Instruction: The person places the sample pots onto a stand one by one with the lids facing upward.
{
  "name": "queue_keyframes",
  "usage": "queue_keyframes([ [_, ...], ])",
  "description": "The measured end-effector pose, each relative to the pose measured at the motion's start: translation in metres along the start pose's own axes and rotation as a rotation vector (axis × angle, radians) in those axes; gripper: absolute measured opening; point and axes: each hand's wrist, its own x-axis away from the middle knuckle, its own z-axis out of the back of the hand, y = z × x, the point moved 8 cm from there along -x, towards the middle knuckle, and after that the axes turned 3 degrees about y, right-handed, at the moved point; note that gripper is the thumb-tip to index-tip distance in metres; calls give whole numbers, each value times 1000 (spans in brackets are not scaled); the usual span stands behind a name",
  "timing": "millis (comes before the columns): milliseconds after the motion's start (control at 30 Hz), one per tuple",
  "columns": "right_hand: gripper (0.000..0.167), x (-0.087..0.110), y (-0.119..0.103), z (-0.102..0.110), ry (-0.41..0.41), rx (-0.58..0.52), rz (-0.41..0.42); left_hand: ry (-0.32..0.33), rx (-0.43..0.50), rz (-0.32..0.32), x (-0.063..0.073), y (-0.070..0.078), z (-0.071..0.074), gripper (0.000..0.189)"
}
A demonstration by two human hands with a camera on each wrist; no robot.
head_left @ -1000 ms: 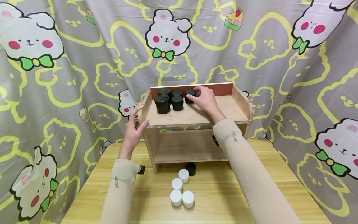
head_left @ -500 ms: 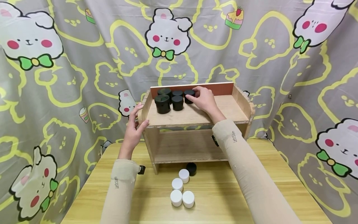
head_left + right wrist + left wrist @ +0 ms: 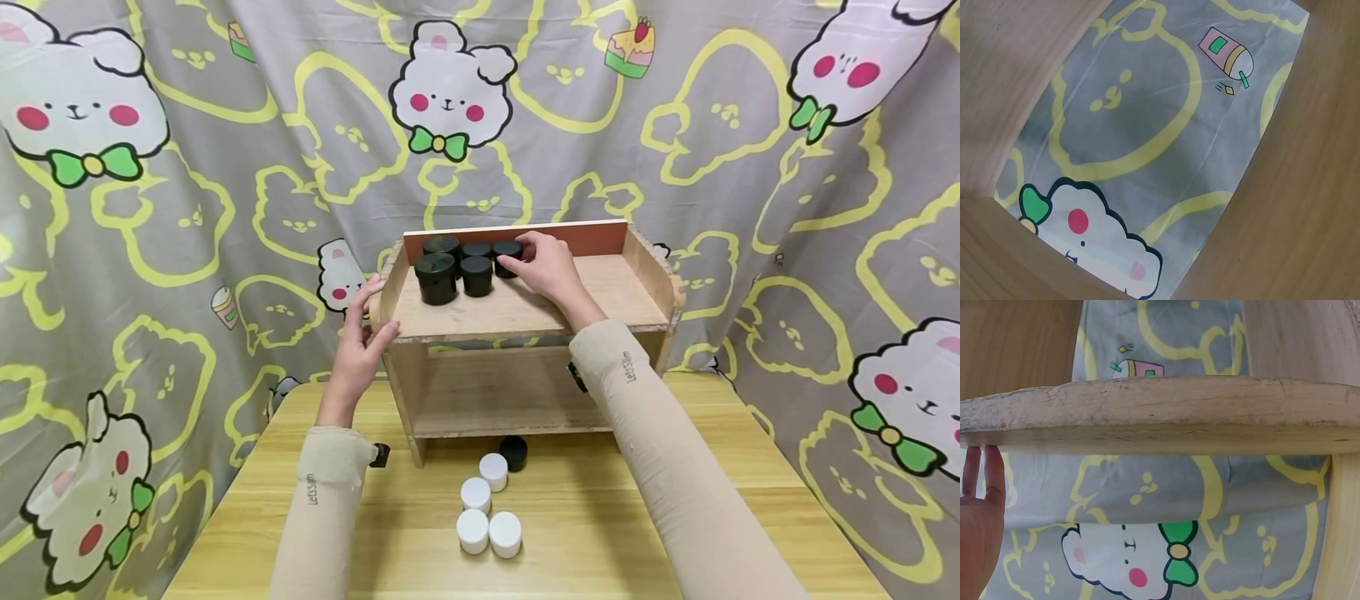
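On the top shelf [image 3: 525, 304] we've got 5 black jars, our right hand [image 3: 551, 265] gripping the 5th [image 3: 508, 252], left hand [image 3: 362, 337] loosely bracing the shelf's side; approx. half done w/ 1 black jar [image 3: 513, 451] + 4 white jars [image 3: 487, 504] left on the surface [image 3: 675, 533].

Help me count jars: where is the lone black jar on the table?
Head view: the black jar stands before the wooden shelf, touching the rearmost white jar.

Bench [image 3: 675, 533]: pale wood; carries the shelf [image 3: 600, 292], four white jars [image 3: 487, 508] in a cluster, one black jar [image 3: 513, 452] just behind them.
Shelf top: five black jars [image 3: 465, 265] grouped at the back left.
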Motion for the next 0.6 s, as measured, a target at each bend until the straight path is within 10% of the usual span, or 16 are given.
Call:
queue_keyframes([
  [600, 61, 5, -1, 3, -37, -1, -10, 8, 7, -23, -6, -30, 4, 64],
])
